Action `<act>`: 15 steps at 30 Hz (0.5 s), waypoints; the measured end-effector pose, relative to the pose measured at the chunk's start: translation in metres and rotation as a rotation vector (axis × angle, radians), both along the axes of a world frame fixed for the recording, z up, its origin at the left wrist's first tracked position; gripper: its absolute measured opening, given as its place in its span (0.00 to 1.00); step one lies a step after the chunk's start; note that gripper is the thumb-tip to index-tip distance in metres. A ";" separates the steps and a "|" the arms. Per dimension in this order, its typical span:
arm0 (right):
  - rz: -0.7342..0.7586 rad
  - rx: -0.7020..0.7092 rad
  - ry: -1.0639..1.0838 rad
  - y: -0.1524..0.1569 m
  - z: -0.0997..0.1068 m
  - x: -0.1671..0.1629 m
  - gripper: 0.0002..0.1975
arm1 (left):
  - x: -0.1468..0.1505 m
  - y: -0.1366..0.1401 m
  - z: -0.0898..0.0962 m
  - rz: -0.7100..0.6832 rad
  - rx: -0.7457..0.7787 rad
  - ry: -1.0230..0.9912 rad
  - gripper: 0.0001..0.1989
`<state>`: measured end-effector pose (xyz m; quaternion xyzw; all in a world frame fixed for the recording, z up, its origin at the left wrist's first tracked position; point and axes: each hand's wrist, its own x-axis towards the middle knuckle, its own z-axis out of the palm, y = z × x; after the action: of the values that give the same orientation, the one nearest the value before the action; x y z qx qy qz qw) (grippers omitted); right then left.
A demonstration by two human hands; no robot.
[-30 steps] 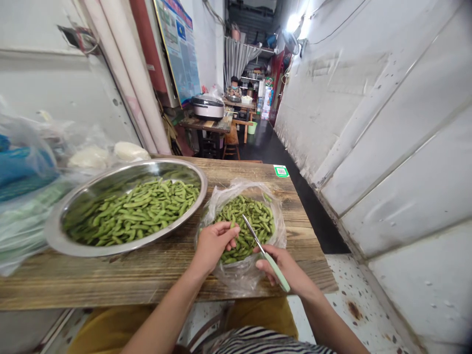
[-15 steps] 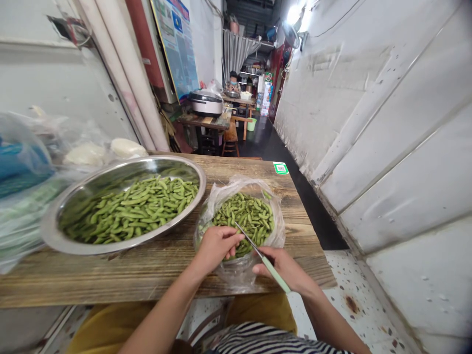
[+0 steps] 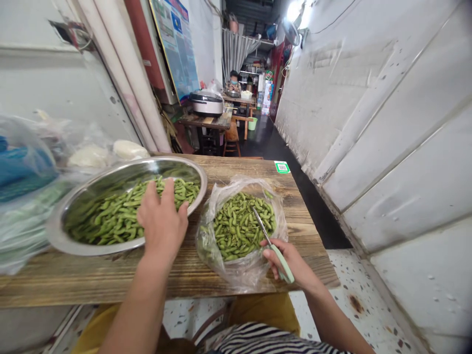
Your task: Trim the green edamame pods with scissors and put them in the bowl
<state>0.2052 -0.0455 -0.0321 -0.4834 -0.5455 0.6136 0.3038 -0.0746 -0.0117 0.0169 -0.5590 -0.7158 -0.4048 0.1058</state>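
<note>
My left hand (image 3: 162,221) reaches over the near rim of a wide steel basin (image 3: 55,236), fingers spread above the green edamame pods (image 3: 114,216) inside it. Nothing shows in that hand, though its palm is hidden. My right hand (image 3: 289,263) grips a pair of scissors (image 3: 282,263) with pale green handles. The blades point up and left over a second heap of pods (image 3: 239,226), which look shorter. These pods fill a clear plastic bag (image 3: 210,250) that stands with its mouth spread wide on the wooden table (image 3: 184,282).
Plastic bags (image 3: 25,167) crowd the table's left end, behind and beside the basin. A green code sticker (image 3: 282,167) marks the far right corner. Beyond stand another table with a white-and-black appliance (image 3: 206,103) and a seated person (image 3: 233,83). A white wall (image 3: 405,162) runs along the right.
My left hand has left the bag and moved left and forward over the basin, its fingers opening out. The scissors in my right hand have shifted slightly right.
</note>
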 end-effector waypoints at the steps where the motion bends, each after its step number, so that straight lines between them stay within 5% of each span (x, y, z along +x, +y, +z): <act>1: 0.009 0.000 0.011 0.000 0.001 0.000 0.27 | 0.007 -0.001 -0.002 -0.025 -0.018 0.075 0.25; 5: 0.082 0.057 0.019 -0.001 0.007 0.001 0.27 | 0.043 -0.006 -0.028 -0.437 -0.153 0.334 0.09; 8: 0.107 0.073 0.021 -0.002 0.007 0.002 0.27 | 0.056 -0.004 -0.044 -0.575 -0.215 0.360 0.08; 15: 0.116 0.052 0.026 -0.002 -0.001 0.002 0.25 | 0.053 -0.001 -0.037 -0.610 -0.268 -0.306 0.11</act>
<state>0.2073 -0.0473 -0.0330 -0.4349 -0.5845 0.6220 0.2872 -0.0217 -0.0128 -0.0201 -0.6887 -0.5703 -0.3994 -0.2022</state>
